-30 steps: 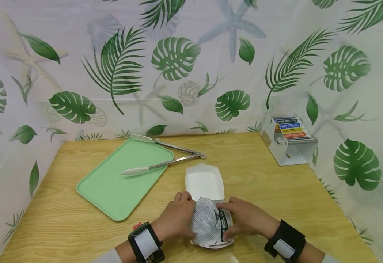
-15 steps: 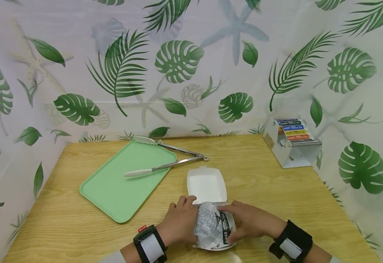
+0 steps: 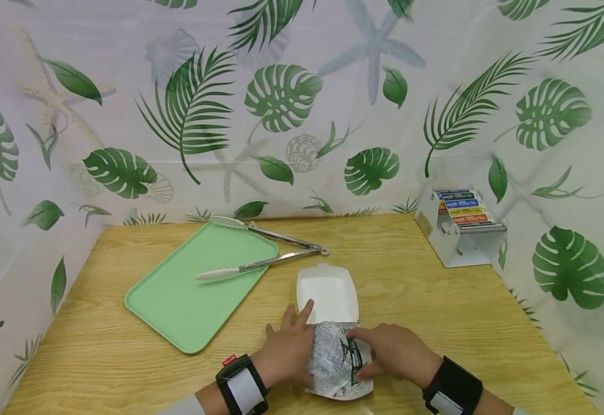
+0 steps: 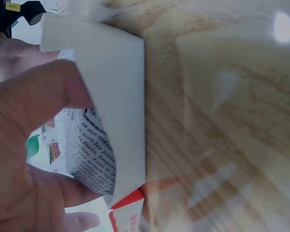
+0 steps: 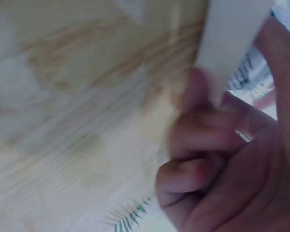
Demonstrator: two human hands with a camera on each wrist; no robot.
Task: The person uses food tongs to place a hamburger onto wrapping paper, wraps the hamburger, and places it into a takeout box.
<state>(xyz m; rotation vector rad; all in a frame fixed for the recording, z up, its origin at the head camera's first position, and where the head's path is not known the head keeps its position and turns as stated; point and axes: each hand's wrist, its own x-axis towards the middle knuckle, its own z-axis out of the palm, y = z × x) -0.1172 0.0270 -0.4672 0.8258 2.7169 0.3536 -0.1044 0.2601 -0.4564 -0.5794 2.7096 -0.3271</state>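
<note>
A white clamshell box (image 3: 328, 294) stands with its lid folded back; red print shows on the outside of its lid (image 4: 128, 212) in the left wrist view. In its base sits a paper-wrapped burger (image 3: 328, 360), round, with newspaper-style print and a dark label band. My left hand (image 3: 286, 354) holds the burger's left side, thumb at the front and a finger tucked inside the box wall; two fingers point up toward the lid. On the other side my right hand (image 3: 397, 354) grips the wrap between thumb and index finger, its remaining fingers curled by the box wall.
A green tray (image 3: 188, 311) lies on the wooden table (image 3: 452, 323) at the left, with metal tongs (image 3: 281, 256) lying partly across it. At the back right stands a white dispenser (image 3: 460, 230) with coloured label rolls. Leaf-patterned cloth (image 3: 281, 173) walls in the table.
My left hand's upper fingers have straightened and spread toward the open lid. The right hand stays at the right side of the wrapped burger. The head view has shifted slightly.
</note>
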